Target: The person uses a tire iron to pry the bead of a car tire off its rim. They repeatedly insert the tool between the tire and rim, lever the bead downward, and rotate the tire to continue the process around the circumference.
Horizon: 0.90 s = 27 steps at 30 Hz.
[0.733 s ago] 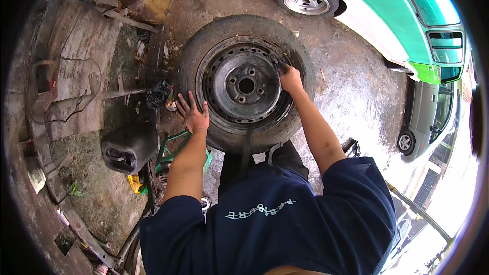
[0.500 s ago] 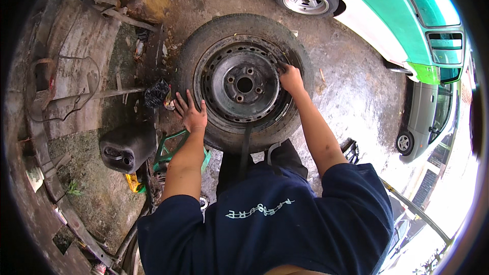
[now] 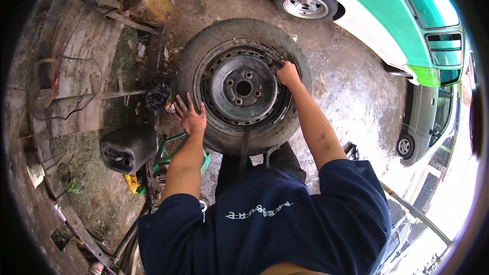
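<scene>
A black tyre [image 3: 198, 48] on a dark steel wheel rim [image 3: 229, 69] lies flat in front of me. My left hand [image 3: 191, 117] is open, its fingers spread over the tyre's left sidewall. On the far right of the rim, my right hand [image 3: 288, 74] is closed at the tyre's inner edge. Something dark shows by its fingertips, too unclear to name. A flat dark metal bar [image 3: 245, 145] is wedged between tyre and rim at the near side, running back toward my lap, with neither hand on it. A grey curved metal piece [image 3: 270, 155] sits beside the bar.
A green metal frame [image 3: 163, 153] and a black plastic jerrycan [image 3: 127, 147] stand to the left, near a black plastic bag [image 3: 158, 95]. Wooden boards [image 3: 84, 71] line the left side. A green and white vehicle [image 3: 356, 15] is parked far right, a grey car [image 3: 428, 122] beyond it.
My right hand has edged slightly farther along the rim. The wheel sits a little lower in view. My left hand stays spread on the tyre, and the bar remains wedged.
</scene>
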{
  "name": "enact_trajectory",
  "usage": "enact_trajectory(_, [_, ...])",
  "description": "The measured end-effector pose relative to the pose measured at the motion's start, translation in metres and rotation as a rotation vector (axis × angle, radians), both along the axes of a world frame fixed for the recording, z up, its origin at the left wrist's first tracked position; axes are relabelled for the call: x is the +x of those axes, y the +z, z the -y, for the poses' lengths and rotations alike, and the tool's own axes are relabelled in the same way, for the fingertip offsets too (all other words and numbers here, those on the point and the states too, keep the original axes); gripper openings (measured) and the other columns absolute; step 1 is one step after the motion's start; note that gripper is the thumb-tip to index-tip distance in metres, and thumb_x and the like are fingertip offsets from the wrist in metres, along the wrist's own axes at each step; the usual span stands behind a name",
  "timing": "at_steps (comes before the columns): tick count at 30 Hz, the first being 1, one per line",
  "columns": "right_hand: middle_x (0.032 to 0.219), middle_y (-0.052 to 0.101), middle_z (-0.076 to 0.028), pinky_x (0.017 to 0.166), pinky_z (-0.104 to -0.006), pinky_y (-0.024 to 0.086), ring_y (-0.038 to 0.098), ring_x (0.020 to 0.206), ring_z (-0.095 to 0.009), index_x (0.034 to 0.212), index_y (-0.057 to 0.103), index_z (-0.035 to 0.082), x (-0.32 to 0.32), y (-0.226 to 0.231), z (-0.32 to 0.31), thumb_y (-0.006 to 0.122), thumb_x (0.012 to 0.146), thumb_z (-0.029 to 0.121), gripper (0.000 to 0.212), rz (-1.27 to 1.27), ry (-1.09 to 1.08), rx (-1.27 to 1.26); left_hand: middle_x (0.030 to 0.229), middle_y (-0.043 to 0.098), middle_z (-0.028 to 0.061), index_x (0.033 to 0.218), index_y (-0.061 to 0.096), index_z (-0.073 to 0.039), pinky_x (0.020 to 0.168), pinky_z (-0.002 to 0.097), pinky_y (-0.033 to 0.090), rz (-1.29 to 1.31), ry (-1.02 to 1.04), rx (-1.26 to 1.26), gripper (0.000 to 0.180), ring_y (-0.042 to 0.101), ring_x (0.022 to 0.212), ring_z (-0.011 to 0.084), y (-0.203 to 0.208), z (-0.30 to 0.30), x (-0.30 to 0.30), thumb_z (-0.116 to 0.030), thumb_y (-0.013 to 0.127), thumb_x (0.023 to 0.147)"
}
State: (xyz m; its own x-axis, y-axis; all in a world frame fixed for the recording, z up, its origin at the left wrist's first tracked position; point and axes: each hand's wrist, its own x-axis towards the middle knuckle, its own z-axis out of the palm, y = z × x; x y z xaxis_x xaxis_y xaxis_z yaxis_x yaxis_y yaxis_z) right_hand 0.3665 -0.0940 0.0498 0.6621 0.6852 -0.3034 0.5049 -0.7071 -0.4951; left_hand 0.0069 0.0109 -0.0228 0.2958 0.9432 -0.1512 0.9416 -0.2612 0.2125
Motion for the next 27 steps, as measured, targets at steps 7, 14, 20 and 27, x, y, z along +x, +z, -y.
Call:
enact_trajectory(7, [0.101,0.065,-0.023,0.087,-0.0446,0.050,0.062,0.099,-0.038,0.112,0.068,0.015,-0.013,0.017,0.017,0.060,0.082,0.022,0.032,-0.050,-0.036,-0.131,0.159,0.008,0.0077,0.151,0.021,-0.029,0.113,0.0548,0.015,-0.036,-0.005,0.000,0.068,0.011,0.144,0.0351,0.000,0.000,0.000,-0.056,0.041,0.092])
enact_trajectory(14, [0.099,0.066,-0.023,0.085,-0.0454,0.051,0.063,0.095,-0.039,0.112,0.068,0.013,-0.011,0.016,0.000,0.056,0.082,0.019,0.033,0.101,0.018,-0.191,0.159,0.006,0.0071,0.151,0.019,-0.030,0.113,0.0540,0.014,-0.066,-0.008,-0.019,0.068,0.010,0.144,0.0340,0.006,-0.001,0.001,-0.056,0.041,0.092])
enact_trajectory(20, [0.098,0.065,-0.025,0.084,-0.0468,0.050,0.062,0.096,-0.041,0.112,0.067,0.013,-0.027,0.016,0.030,0.058,0.081,0.020,0.033,0.012,-0.098,-0.052,0.159,0.006,0.0073,0.151,0.019,-0.030,0.113,0.0542,0.014,-0.062,-0.010,-0.014,0.068,0.010,0.144,0.0345,0.006,0.000,0.001,-0.056,0.041,0.092])
enact_trajectory(27, [0.099,0.065,-0.023,0.083,-0.0459,0.050,0.062,0.095,-0.039,0.115,0.066,0.016,-0.048,0.021,0.029,0.063,0.082,0.023,0.033,0.030,-0.192,0.001,0.159,0.006,0.0076,0.151,0.020,-0.030,0.112,0.0564,0.014,-0.047,-0.008,-0.004,0.069,0.011,0.144,0.0352,0.000,-0.001,-0.001,-0.056,0.042,0.091])
